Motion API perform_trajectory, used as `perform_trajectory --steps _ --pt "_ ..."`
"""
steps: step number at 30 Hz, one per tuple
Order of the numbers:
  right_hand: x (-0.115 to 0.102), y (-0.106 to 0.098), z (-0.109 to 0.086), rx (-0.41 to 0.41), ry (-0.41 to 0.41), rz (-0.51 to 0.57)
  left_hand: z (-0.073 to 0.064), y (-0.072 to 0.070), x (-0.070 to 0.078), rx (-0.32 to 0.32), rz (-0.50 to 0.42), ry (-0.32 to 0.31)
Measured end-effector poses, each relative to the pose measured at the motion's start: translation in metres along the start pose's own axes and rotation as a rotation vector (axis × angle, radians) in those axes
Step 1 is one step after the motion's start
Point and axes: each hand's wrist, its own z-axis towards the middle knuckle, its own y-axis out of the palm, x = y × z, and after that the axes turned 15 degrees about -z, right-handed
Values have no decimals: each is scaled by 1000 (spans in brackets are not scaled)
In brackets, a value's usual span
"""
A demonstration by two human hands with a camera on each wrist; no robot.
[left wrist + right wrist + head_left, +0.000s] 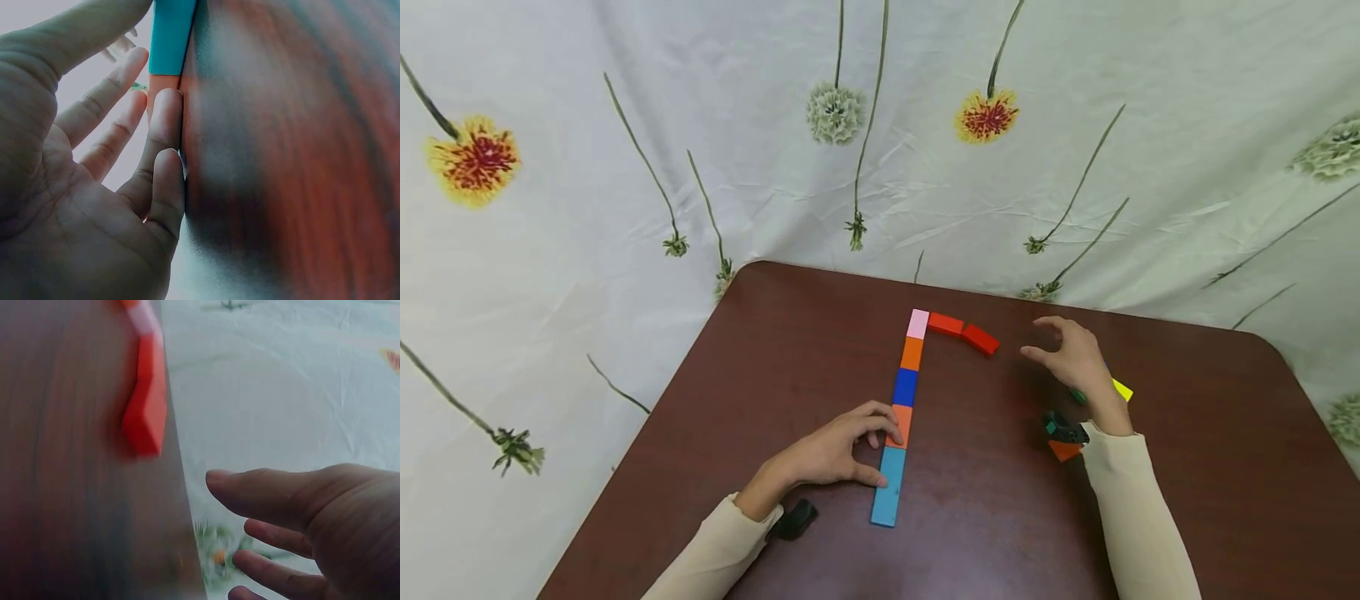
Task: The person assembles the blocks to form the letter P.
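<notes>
A straight row of blocks runs up the table: a long teal block (889, 500), a salmon-orange block (903, 419), a blue block (906, 387), an orange block (912, 353) and a pink block (918, 323). From the pink end, two red blocks (946, 324) bend off to the right. My left hand (831, 450) lies along the row's left side, its thumb at the teal block and fingertips at the salmon-orange one. Above the table, right of the red blocks, my right hand (1075, 358) has spread fingers and nothing between them.
Partly hidden by the right hand and wrist are a yellow block (1122, 390), a green piece (1078, 397) and an orange block (1063, 451). The brown table (1000, 517) meets a flower-printed white cloth (760, 167) at its back edge.
</notes>
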Motion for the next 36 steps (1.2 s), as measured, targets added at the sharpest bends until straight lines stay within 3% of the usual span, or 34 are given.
perform_trajectory --steps 6,15,22,36 --pt "30 -5 -13 -5 34 -31 0 0 1 -5 9 -22" --pt "57 -11 -25 -108 84 -31 0 1 1 -4 -7 -18" --pt "63 -7 -24 -117 137 -9 1 1 1 -3 -1 -17" --pt "65 -2 -23 -64 140 -23 1 1 0 3 -4 -13"
